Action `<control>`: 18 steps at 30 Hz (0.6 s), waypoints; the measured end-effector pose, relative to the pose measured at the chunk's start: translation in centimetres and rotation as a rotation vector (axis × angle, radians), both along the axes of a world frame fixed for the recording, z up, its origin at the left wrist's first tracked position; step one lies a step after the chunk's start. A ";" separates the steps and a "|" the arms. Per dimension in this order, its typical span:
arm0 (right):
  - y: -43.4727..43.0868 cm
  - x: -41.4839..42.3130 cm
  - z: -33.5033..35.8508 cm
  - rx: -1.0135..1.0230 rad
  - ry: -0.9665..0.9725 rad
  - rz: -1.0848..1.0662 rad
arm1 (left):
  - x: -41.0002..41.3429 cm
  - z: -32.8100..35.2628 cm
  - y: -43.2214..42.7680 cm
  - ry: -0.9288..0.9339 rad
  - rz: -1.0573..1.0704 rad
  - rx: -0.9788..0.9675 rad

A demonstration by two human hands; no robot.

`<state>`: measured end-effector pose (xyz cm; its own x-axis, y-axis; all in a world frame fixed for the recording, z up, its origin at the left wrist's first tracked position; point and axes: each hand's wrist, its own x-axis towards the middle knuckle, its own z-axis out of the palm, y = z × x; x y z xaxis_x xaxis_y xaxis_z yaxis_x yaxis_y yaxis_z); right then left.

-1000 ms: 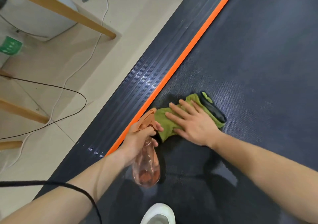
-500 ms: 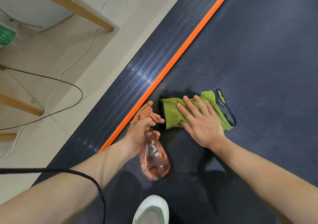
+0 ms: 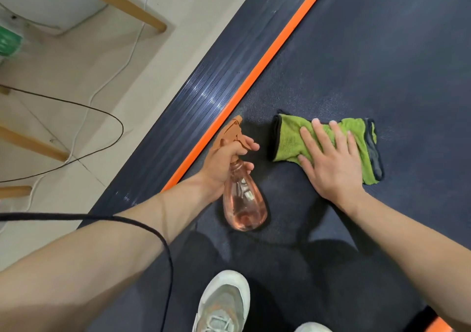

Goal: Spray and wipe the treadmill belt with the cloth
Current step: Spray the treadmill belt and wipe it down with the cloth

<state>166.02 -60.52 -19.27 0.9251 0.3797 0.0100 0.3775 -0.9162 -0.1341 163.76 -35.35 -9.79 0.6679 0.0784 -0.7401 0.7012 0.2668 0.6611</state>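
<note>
Left hand (image 3: pixel 224 163) wrapped around spray bottle (image 3: pixel 243 204) neck; right hand (image 3: pixel 331 163) flat, open on cloth (image 3: pixel 288 137) at bottle's 2 o'clock; risk: folded cloth bunches on textured treadmill belt (image 3: pixel 382 63).

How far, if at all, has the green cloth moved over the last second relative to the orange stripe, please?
Yes. The green cloth under the right hand has slid rightward, away from the orange stripe; bare belt now separates them.

A black cable (image 3: pixel 96 117) and a white cable (image 3: pixel 119 69) lie on the beige floor (image 3: pixel 127 89) at left. Wooden legs (image 3: pixel 122 5) cross the upper left. A pale sneaker (image 3: pixel 224 301) is at the bottom centre.
</note>
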 end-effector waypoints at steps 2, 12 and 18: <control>-0.3 -0.2 0.0 0.001 -0.011 -0.019 | -0.3 -0.3 -0.3 0.066 0.007 -0.045; -0.9 -0.6 0.0 -0.010 -0.016 -0.026 | -3.8 -1.8 0.7 0.261 0.036 -0.084; -0.9 -0.8 0.0 -0.007 -0.047 -0.036 | -3.9 -1.2 2.3 0.263 0.131 -0.138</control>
